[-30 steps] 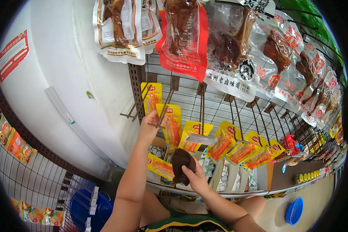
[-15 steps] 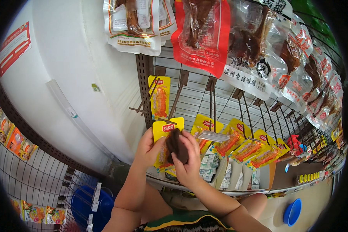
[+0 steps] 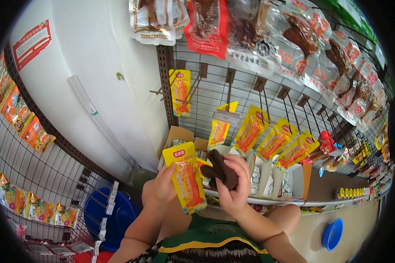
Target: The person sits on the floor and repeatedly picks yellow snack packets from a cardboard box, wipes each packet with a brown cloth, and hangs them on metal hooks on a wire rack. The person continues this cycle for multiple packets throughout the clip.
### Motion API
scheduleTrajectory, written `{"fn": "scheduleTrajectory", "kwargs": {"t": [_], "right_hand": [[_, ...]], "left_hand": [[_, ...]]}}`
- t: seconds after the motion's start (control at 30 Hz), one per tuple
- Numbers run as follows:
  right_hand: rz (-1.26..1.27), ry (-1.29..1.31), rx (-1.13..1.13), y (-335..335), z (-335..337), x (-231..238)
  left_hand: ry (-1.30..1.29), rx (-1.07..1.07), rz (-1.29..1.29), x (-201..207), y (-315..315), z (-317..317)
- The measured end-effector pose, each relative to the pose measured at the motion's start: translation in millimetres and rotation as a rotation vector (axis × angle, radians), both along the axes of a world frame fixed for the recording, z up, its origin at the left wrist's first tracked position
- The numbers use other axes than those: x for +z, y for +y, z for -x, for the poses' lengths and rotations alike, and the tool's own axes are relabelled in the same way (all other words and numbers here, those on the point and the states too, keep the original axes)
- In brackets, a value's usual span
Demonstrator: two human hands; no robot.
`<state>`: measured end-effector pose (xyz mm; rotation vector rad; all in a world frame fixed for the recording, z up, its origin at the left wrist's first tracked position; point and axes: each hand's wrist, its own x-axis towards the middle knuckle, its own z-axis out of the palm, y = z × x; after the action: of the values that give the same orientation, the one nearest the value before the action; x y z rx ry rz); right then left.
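My left hand [image 3: 158, 187] is closed on the edge of a yellow snack packet [image 3: 188, 182] with a red-orange food picture, held tilted in front of my body. In my right hand [image 3: 236, 193] is a bunched dark brown cloth [image 3: 227, 173], gripped between thumb and fingers just right of the packet. Beyond my hands, similar yellow packets [image 3: 250, 131] hang in a row from rack hooks. One more packet [image 3: 180, 93] hangs at the rack's left end, by the dark upright post.
Sealed bags of dark meat [image 3: 299, 39] hang along the top. Below the hooks, open cartons [image 3: 308, 179] hold small packets. A wire rack [image 3: 13, 151] with snack bags and a blue bucket [image 3: 107, 215] stand left. A blue basin [image 3: 332, 234] rests on the floor at right.
The yellow packet has come away from its hook and down toward me in my left hand. My right hand, with the cloth, has moved right, off the packet. The view has shifted.
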<state>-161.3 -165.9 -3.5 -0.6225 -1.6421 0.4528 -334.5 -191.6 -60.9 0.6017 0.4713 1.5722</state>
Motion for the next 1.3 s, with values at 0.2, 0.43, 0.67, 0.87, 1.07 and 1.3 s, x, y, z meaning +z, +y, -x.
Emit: {"fn": "scheduleTrajectory", "kwargs": {"t": [0.2, 0.43, 0.67, 0.87, 1.07, 1.3], "right_hand": [[-0.185, -0.753, 0.086, -6, 11, 3], [0.304, -0.205, 0.108, 9, -50, 5], [-0.113, -0.772, 0.004, -32, -20, 2], [-0.09, -0.926, 0.152, -56, -36, -25], [-0.081, -0.664, 0.061, -31, -27, -24], [-0.18, -0.882, 0.204, -44, -54, -63]], "left_hand": [[-0.314, -0.095, -0.013, -1, -16, -51], [-0.006, -0.149, -0.167, 36, -34, -48], [-0.341, -0.085, 0.063, 21, -40, -89], [-0.223, -0.158, 0.062, 22, -27, -55], [-0.226, -0.133, 0.135, -6, -36, -80], [-0.272, -0.084, 0.036, 17, -19, -29]]}}
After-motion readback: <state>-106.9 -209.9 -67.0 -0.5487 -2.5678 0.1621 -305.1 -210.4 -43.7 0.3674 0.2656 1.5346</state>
